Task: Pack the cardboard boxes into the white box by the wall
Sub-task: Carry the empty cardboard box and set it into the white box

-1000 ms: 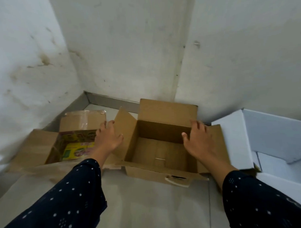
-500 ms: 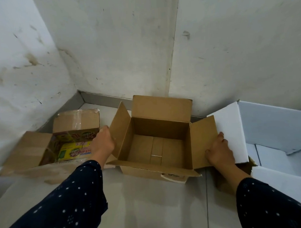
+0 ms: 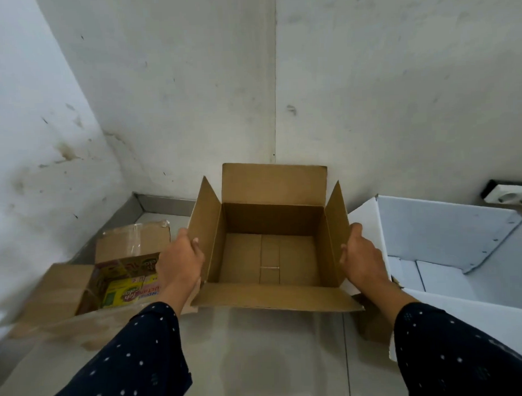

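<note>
An empty brown cardboard box (image 3: 270,256) with all its flaps open is held up off the floor in front of me. My left hand (image 3: 179,263) grips its left side, fingers curled over the left flap. My right hand (image 3: 362,258) presses against its right side under the right flap. The large white box (image 3: 450,221) stands open at the right, against the wall, its left flap just behind my right hand. A second cardboard box (image 3: 64,287), open and lined with yellow print, lies on the floor to the left.
White walls meet in a corner right behind the held box. A white double socket (image 3: 511,196) sits on the wall above the white box. Pale floor tiles (image 3: 259,360) stretch towards me. A piece of brown cardboard (image 3: 373,324) shows beside the white box's corner.
Both hands have moved to the outer sides of the middle box and lifted it off the floor; its side flaps now stand up. The right hand left the white flap.
</note>
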Motion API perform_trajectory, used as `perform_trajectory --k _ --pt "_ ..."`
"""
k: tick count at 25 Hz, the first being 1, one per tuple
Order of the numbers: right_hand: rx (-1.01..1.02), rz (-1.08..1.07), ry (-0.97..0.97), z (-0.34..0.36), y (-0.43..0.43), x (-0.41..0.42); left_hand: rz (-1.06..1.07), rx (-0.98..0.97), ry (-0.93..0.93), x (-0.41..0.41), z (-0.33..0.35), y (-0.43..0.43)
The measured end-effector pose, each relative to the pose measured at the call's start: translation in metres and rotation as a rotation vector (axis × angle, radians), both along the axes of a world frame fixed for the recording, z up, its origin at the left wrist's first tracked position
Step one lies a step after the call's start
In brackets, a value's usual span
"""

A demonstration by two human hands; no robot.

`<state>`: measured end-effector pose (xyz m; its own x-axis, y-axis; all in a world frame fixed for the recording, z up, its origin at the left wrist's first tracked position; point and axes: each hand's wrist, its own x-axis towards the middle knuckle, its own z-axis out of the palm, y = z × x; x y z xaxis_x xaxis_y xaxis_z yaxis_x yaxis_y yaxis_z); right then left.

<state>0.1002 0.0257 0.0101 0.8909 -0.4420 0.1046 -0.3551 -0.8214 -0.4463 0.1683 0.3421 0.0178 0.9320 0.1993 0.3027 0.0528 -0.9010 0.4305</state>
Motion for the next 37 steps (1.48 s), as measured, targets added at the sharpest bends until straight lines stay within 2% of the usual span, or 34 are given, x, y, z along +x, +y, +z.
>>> perform_trajectory --k 4,11,14,17,21,26,37 --pt "-0.037 -0.017 -0.15 0.06 -0.023 -0.023 -0.073 0.009 -0.163 -0.013 0.067 -0.016" --pt "0.044 -0.127 -0.488 0.142 -0.116 -0.093 -0.165 -0.07 -0.427 -0.05 0.158 -0.082" --pt "0.045 -0.166 -0.577 0.162 -0.168 -0.128 -0.203 -0.126 -0.464 -0.066 0.178 -0.136" --pt "0.015 -0.215 -0.575 0.172 -0.222 -0.162 -0.274 -0.188 -0.461 -0.082 0.182 -0.195" --pt "0.02 -0.265 -0.514 0.172 -0.29 -0.202 -0.378 -0.268 -0.397 -0.099 0.17 -0.278" --pt "0.132 -0.297 -0.416 0.143 -0.363 -0.223 -0.4 -0.334 -0.243 -0.106 0.125 -0.353" --pt "0.103 -0.345 -0.144 0.008 -0.426 -0.183 -0.306 -0.232 0.031 -0.094 -0.005 -0.397"
